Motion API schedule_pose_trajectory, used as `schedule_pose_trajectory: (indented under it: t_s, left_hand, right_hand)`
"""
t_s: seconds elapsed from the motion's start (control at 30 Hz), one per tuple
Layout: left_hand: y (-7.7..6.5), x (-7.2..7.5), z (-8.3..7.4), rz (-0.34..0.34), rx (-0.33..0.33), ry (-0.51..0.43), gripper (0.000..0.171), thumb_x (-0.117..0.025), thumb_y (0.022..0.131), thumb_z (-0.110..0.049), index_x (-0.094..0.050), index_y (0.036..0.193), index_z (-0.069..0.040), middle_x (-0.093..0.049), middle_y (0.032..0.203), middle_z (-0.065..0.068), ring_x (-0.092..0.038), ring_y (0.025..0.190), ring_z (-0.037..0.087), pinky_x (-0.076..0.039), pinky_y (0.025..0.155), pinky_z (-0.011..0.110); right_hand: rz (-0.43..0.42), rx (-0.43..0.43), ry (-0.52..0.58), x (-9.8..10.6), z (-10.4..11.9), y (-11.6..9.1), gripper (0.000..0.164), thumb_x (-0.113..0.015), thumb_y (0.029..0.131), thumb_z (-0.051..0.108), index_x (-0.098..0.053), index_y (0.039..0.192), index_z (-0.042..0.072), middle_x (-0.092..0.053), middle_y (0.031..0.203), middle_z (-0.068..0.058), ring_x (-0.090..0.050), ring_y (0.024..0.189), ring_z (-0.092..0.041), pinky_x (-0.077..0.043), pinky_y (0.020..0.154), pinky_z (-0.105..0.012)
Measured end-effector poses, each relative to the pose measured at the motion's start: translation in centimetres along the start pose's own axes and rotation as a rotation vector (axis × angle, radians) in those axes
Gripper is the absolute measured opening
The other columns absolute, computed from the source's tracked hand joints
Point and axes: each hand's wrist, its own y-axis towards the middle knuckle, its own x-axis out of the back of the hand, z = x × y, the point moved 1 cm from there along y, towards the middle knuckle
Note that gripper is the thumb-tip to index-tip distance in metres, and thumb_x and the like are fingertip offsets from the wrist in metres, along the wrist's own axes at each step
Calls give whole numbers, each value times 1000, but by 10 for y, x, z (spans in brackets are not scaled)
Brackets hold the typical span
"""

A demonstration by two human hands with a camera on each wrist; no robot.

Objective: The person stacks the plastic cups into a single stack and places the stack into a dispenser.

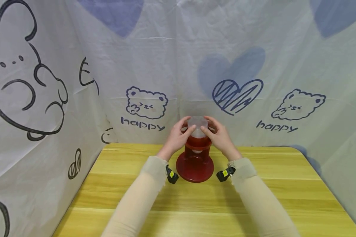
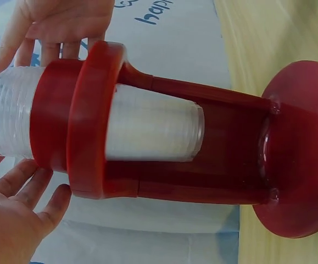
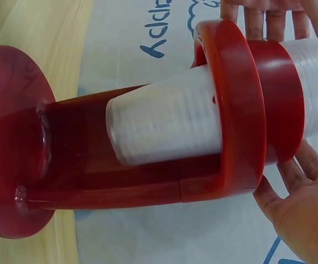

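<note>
A red cup dispenser (image 1: 194,168) stands upright on the table, its round base flat on the wood. Through its ring runs a stack of clear plastic cups (image 1: 197,122), whose ribbed rims rise above the red collar (image 2: 57,115). The lower end of the stack hangs between the dispenser's legs in both wrist views. My left hand (image 1: 178,134) holds the top of the stack from the left, thumb on its front. From the right, my right hand (image 1: 221,135) holds it in the same way. Fingers of both hands lie along the collar.
The wooden table (image 1: 184,210) ends just behind the dispenser. A white cloth (image 1: 178,65) with drawn bears and hearts hangs at the back and sides. Black wrist cameras (image 1: 172,176) sit at both cuffs, beside the base.
</note>
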Motion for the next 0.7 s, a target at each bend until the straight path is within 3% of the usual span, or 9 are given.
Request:
schedule_pose_trajectory:
  t_s: [0.7]
  left_hand:
    - [-6, -3, 7, 17, 18, 91, 51, -56, 101, -31, -45, 145, -7, -47, 140, 16, -50, 125, 31, -44, 105, 43]
  right_hand:
    - [-7, -9, -19, 0, -11, -5, 57, -62, 98, 29, -43, 146, 4, -52, 139, -21, -51, 126, -34, -42, 106, -48]
